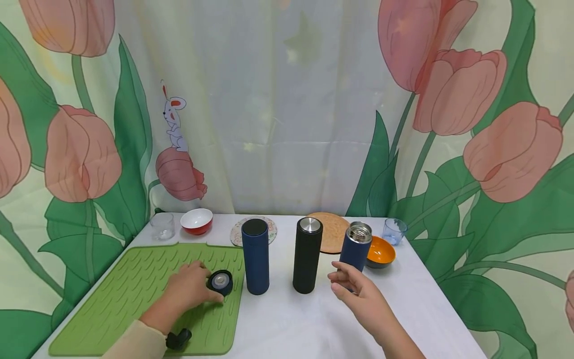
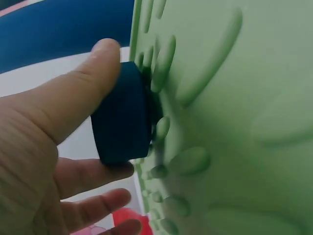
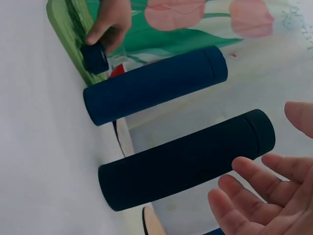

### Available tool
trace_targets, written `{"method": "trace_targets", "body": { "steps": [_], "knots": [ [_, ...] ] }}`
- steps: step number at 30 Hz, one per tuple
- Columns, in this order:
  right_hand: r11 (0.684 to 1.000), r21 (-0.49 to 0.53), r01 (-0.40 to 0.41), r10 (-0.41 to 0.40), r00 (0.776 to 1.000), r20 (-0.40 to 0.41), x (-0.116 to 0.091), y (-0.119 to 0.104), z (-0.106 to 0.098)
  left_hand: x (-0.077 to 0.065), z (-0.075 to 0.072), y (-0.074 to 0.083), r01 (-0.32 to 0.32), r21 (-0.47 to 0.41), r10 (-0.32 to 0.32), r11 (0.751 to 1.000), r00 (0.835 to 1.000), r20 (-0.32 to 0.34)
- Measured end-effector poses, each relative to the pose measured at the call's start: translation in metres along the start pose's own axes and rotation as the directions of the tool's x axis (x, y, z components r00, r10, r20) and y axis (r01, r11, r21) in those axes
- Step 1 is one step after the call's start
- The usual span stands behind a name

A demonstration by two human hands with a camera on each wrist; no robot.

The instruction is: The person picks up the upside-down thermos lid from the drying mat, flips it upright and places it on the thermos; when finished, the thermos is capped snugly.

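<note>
With its thumb and forefinger, my left hand (image 1: 190, 284) pinches a dark blue bottle lid (image 1: 220, 282), underside facing up, close over the right part of the green drying mat (image 1: 134, 279). In the left wrist view the lid (image 2: 122, 117) is right by the mat's raised ribs. My right hand (image 1: 358, 294) is held with loosely spread fingers in front of a lidless blue thermos (image 1: 356, 247), whose steel mouth shows. Two lidded thermoses stand upright between the hands: a blue one (image 1: 256, 257) and a black one (image 1: 307, 257) with a silver disc on top.
Along the back are a glass (image 1: 162, 227), a red bowl (image 1: 197, 222), a patterned round mat (image 1: 235, 233), a round wooden board (image 1: 329, 232), an orange bowl (image 1: 381, 252) and a bluish glass (image 1: 394, 231). A tulip curtain (image 1: 269, 124) hangs behind the table.
</note>
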State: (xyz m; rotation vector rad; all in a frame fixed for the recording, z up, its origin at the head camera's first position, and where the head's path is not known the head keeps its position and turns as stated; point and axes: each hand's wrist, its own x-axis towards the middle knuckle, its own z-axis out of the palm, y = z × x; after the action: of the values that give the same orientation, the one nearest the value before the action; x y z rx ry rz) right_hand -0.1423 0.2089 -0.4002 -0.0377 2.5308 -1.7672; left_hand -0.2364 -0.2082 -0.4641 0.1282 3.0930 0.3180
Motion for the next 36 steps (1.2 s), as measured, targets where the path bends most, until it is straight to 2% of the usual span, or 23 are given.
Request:
{"method": "trace_targets", "body": {
  "steps": [7, 11, 15, 19, 21, 23, 26, 28, 31, 33, 36],
  "knots": [
    [0.999, 0.04, -0.029, 0.027, 0.998, 0.056, 0.001, 0.01, 0.0, 0.006, 0.008, -0.005, -0.019, -0.096, 0.014, 0.995, 0.999, -0.051],
    [0.999, 0.031, -0.026, 0.023, 0.997, 0.08, 0.002, 0.016, 0.001, 0.001, 0.008, -0.013, -0.01, -0.163, -0.004, 0.987, 0.996, -0.085],
    [1.0, -0.01, -0.004, 0.005, 0.996, 0.087, 0.001, 0.019, 0.001, -0.013, -0.008, -0.012, -0.026, -0.269, -0.008, 0.963, 0.992, -0.125],
    [0.997, -0.079, 0.009, -0.002, 0.996, 0.088, 0.002, 0.019, 0.003, -0.033, -0.029, 0.002, -0.039, -0.38, -0.021, 0.924, 0.988, -0.154],
    [0.994, -0.104, 0.026, -0.015, 0.994, 0.106, 0.004, 0.017, 0.005, -0.045, -0.038, 0.014, -0.062, -0.43, -0.016, 0.901, 0.984, -0.176],
    [0.99, -0.127, 0.065, -0.048, 0.99, 0.132, 0.005, 0.012, 0.008, -0.053, -0.045, 0.031, -0.111, -0.466, 0.01, 0.878, 0.977, -0.213],
    [0.979, -0.134, 0.156, -0.129, 0.973, 0.193, 0.008, 0.004, 0.013, -0.06, -0.05, 0.062, -0.236, -0.515, 0.102, 0.824, 0.956, -0.275],
    [0.969, -0.12, 0.218, -0.186, 0.955, 0.231, 0.01, 0.0, 0.017, -0.059, -0.049, 0.084, -0.327, -0.545, 0.19, 0.772, 0.937, -0.292],
    [0.957, -0.097, 0.275, -0.242, 0.935, 0.259, 0.013, -0.004, 0.022, -0.056, -0.044, 0.114, -0.427, -0.593, 0.331, 0.683, 0.904, -0.269],
    [0.955, -0.091, 0.283, -0.252, 0.933, 0.256, 0.014, -0.006, 0.025, -0.053, -0.041, 0.129, -0.469, -0.6, 0.401, 0.648, 0.88, -0.254],
    [0.955, -0.095, 0.28, -0.251, 0.937, 0.241, 0.015, -0.008, 0.026, -0.048, -0.038, 0.144, -0.517, -0.597, 0.465, 0.614, 0.847, -0.255]
  ]
}}
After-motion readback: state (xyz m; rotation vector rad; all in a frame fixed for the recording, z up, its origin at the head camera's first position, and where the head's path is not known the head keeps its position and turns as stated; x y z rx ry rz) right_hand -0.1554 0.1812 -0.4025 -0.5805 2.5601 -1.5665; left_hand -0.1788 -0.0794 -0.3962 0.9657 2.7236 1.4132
